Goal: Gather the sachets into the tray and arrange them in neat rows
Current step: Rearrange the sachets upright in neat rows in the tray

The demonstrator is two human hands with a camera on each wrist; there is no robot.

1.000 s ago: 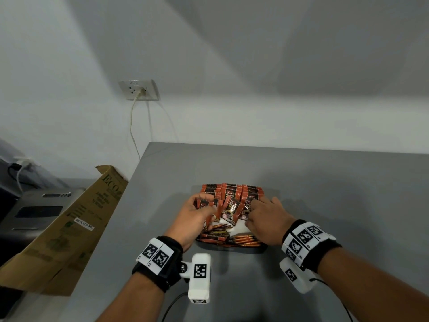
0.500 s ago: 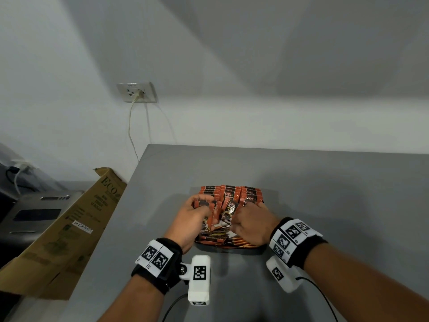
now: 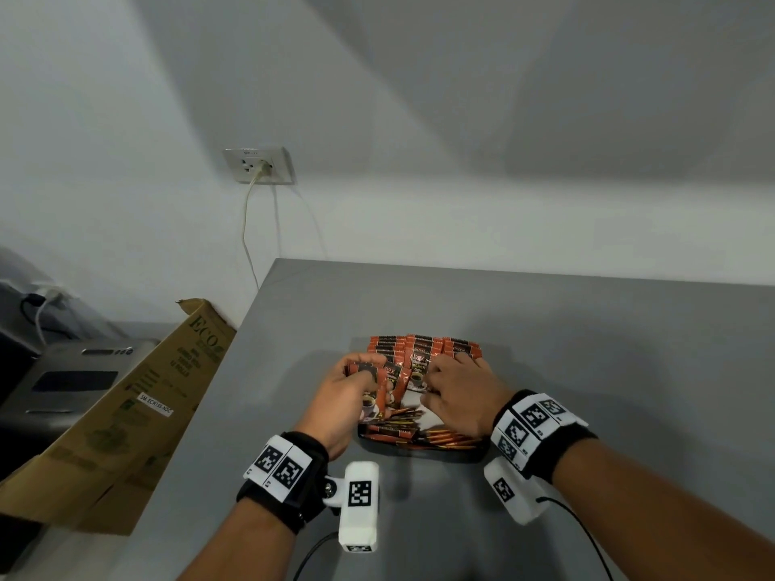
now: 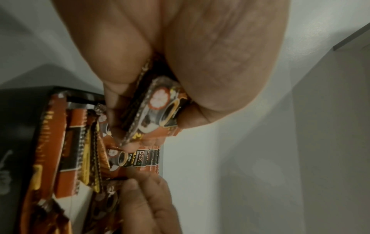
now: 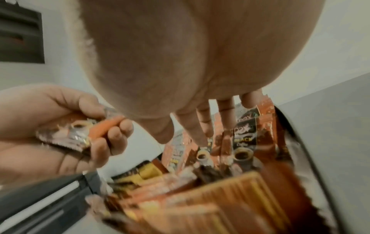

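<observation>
Grey table (image 3: 587, 371), back edge vs white wall. Directly on it: black tray (image 3: 423, 454) w/ orange sachets, under both hands, its near rim just fwd of the wrists. Cardboard box (image 3: 126, 421) leans vs table edge, left of left hand.

From my remote seat I see a plain white plaster wall (image 3: 419, 119) filling the upper frame, crossed by soft diagonal shadows. At upper left a grey rectangular wall socket (image 3: 258, 165) holds a plug, and its pale cord (image 3: 247, 228) hangs down behind the smooth grey matte bench (image 3: 587, 350). Against the bench's left edge leans a flattened brown cardboard box (image 3: 126, 413) with green print. Further left sits a grey metal appliance (image 3: 71, 379).
</observation>
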